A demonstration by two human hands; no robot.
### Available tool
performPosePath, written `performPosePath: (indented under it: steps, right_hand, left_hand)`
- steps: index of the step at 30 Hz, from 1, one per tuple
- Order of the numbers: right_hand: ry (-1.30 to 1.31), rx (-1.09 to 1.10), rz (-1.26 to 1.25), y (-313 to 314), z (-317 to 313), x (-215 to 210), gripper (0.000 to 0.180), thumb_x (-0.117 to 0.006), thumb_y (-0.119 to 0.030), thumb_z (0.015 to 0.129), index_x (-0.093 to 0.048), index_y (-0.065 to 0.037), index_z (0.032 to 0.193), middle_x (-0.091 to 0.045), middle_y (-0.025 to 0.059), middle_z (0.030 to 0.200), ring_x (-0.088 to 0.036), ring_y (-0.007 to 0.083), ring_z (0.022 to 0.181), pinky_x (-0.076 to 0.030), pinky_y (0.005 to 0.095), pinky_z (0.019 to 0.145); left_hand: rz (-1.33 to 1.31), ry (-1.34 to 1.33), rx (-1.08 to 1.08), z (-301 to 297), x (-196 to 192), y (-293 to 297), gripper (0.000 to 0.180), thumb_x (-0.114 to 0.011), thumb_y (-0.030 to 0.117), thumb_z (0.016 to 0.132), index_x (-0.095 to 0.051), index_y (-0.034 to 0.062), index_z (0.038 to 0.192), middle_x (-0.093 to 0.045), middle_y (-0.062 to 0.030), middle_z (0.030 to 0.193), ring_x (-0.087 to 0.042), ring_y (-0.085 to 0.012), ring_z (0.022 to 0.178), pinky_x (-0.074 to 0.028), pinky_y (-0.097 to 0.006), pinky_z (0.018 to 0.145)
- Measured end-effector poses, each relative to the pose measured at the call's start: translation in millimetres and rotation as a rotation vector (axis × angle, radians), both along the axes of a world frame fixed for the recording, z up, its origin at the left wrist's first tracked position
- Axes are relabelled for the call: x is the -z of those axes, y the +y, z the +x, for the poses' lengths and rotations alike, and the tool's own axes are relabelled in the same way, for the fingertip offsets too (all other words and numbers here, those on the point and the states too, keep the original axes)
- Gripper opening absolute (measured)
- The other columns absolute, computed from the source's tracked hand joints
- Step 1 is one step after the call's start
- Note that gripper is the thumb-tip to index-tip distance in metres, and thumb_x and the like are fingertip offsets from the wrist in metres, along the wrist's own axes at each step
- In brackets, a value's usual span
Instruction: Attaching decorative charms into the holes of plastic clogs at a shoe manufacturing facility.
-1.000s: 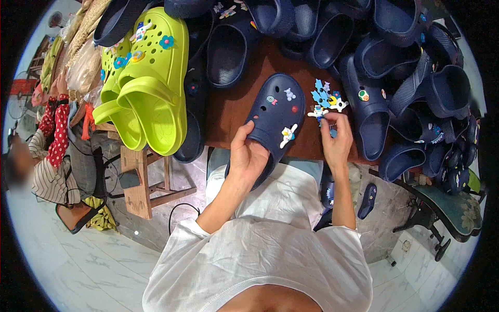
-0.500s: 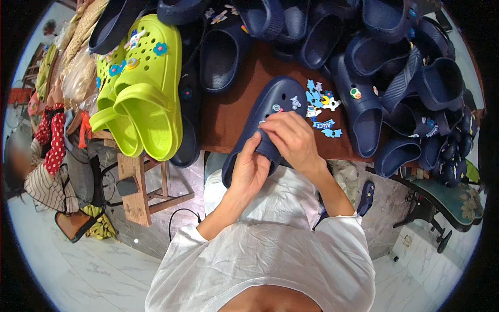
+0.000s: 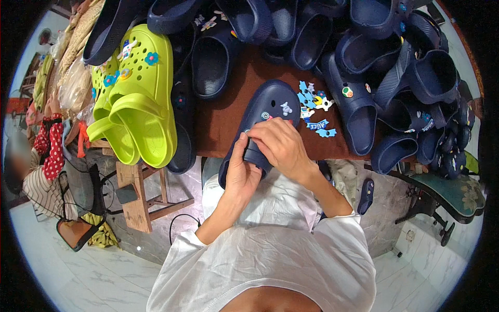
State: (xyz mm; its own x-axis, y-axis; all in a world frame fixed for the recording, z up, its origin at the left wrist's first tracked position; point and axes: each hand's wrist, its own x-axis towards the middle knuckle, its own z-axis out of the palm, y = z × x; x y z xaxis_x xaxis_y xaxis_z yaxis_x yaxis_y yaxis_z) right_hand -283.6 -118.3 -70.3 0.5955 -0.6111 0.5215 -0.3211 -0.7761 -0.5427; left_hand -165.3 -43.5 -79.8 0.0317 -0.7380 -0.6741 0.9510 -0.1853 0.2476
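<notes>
A navy clog [image 3: 260, 101] lies toe away from me at the near edge of the brown-covered table. My left hand [image 3: 240, 177] grips its left side, fingers inside the foot opening and thumb up on the outside. Over the upper, my right hand [image 3: 283, 148] is bent in a pinch, its fingertips close to the left thumb. Whatever sits between those fingertips is hidden. A grey animal-shaped charm [image 3: 286, 108] and a round swirl charm [image 3: 265, 116] are fixed on the clog's upper. Loose blue, white and yellow charms [image 3: 318, 125] lie on the table right of the clog.
Lime-green clogs [image 3: 148, 78] with flower charms stand at the left. Many navy clogs [image 3: 356, 122] are heaped along the back and right. Below are a wooden stool [image 3: 134, 197] and a dark green chair seat [image 3: 452, 197]. At far left sits another person in stripes [image 3: 49, 190].
The view has shifted a little, so most things appear slightly farther left. My right fingertips have come down the upper's left side, nearer the left thumb. The left hand keeps its grip.
</notes>
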Motion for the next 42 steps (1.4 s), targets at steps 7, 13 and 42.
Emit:
performPosePath:
  steps: [7, 13, 42]
  right_hand:
    - [0.014, 0.093, 0.006, 11.2, 0.4, -2.1, 0.027, -0.071, -0.003, 0.075, -0.064, -0.005, 0.101, -0.061, 0.0079, 0.098, -0.06, 0.0272, 0.09, -0.048, 0.0391, 0.078]
    - [0.005, 0.094, 0.015, 12.5, 1.5, -1.0, 0.025, -0.071, -0.004, 0.077, -0.064, -0.005, 0.101, -0.061, 0.0075, 0.097, -0.059, 0.0267, 0.089, -0.049, 0.0393, 0.078]
    - [-0.144, 0.354, 0.125, 50.8, -33.1, 33.1, 0.026, -0.067, 0.004, 0.076, -0.071, -0.006, 0.1, -0.063, 0.0108, 0.1, -0.061, 0.0297, 0.091, -0.051, 0.04, 0.08]
  left_hand:
    - [-0.014, -0.085, -0.012, -4.1, -1.2, 3.2, 0.037, -0.068, 0.033, 0.094, -0.057, 0.0066, 0.118, -0.063, -0.003, 0.114, -0.06, -0.0133, 0.108, -0.046, -0.031, 0.098]
    - [-0.015, -0.063, -0.034, -2.4, -0.3, 2.9, 0.036, -0.069, 0.034, 0.093, -0.06, 0.0067, 0.115, -0.065, -0.0025, 0.109, -0.062, -0.0127, 0.103, -0.047, -0.03, 0.095]
    - [0.137, -0.064, 0.003, 8.1, 0.8, -8.1, 0.034, -0.075, 0.027, 0.087, -0.063, 0.0052, 0.111, -0.07, -0.0093, 0.105, -0.069, -0.0225, 0.096, -0.055, -0.04, 0.089]
